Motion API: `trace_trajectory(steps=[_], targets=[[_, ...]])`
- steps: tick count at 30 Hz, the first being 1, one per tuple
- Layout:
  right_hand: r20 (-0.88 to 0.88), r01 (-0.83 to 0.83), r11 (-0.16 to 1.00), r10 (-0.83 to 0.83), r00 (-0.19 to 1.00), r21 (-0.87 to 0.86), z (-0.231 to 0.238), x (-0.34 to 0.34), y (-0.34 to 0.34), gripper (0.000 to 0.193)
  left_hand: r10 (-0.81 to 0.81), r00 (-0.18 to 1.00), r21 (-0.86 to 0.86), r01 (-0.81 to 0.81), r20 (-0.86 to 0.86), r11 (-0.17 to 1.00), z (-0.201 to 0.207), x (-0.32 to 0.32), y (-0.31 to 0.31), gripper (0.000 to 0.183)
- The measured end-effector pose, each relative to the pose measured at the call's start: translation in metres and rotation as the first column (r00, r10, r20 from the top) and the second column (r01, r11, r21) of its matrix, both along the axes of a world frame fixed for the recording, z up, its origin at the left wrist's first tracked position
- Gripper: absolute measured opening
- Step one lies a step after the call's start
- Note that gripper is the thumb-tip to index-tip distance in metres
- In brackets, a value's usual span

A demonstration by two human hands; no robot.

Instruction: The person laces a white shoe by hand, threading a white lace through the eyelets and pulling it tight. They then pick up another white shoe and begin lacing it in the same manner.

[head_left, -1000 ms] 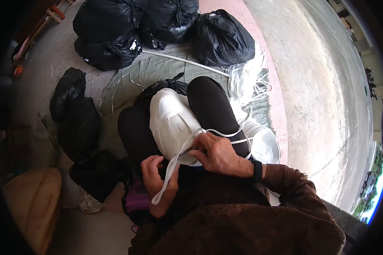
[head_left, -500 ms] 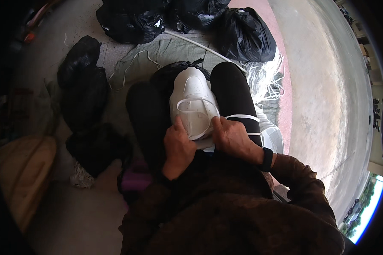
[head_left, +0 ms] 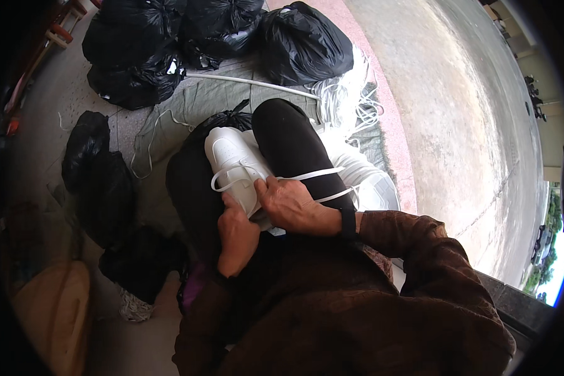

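Note:
A white sneaker (head_left: 229,150) lies between my thighs, its toe pointing away from me. A white shoelace (head_left: 232,165) makes a loose loop over its upper. My left hand (head_left: 238,237) is closed at the sneaker's near left side, thumb along its edge; the other fingertips are hidden. At the lacing on the right side, my right hand (head_left: 291,203) pinches the lace, with thumb and forefinger close together. Loose lace strands run from there across my right thigh (head_left: 294,141).
Black plastic bags (head_left: 304,44) stand beyond my knees, and more dark bags (head_left: 100,182) lie to the left. A bundle of white laces (head_left: 348,100) rests on a grey-green sheet (head_left: 175,113) beside a white pole (head_left: 250,81). A wooden board-like object (head_left: 56,313) is at lower left.
The view has shifted, so the scene sits further left. The sneaker now tilts toward the left, my right hand has come closer over its lacing, and lace strands stretch across my right thigh.

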State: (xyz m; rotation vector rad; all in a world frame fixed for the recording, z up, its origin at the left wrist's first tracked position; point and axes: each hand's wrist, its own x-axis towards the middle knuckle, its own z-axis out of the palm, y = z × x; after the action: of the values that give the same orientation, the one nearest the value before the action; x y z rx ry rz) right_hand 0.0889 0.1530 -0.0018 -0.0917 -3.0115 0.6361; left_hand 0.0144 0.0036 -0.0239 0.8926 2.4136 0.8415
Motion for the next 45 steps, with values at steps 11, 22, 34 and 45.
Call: trace_trajectory(steps=[11, 22, 34, 45], targets=[[-0.342, -0.614, 0.775, 0.541, 0.768, -0.152, 0.135, 0.028, 0.007, 0.028, -0.487, 0.509, 0.69, -0.365, 0.71, 0.624, 0.137, -0.013, 0.02, 0.083], [-0.078, 0.026, 0.999, -0.027, 0.997, -0.02, 0.021, 0.056, 0.159, 0.013, -0.481, 0.047, 0.154, -0.971, 0.875, 0.185, 0.083, -0.118, -0.254, 0.031], [0.065, -0.192, 0.978, 0.187, 0.98, 0.078, -0.009, 0.049, 0.248, 0.01, -0.325, -0.154, -0.278, -0.883, 0.933, -0.378, 0.027, -0.194, -0.425, 0.009], [0.088, 0.379, 0.758, -0.495, 0.865, 0.531, -0.004, 0.098, 0.408, 0.023, -0.153, 0.124, 0.106, -0.987, 0.98, -0.121, 0.045, -0.28, -0.582, 0.026]])
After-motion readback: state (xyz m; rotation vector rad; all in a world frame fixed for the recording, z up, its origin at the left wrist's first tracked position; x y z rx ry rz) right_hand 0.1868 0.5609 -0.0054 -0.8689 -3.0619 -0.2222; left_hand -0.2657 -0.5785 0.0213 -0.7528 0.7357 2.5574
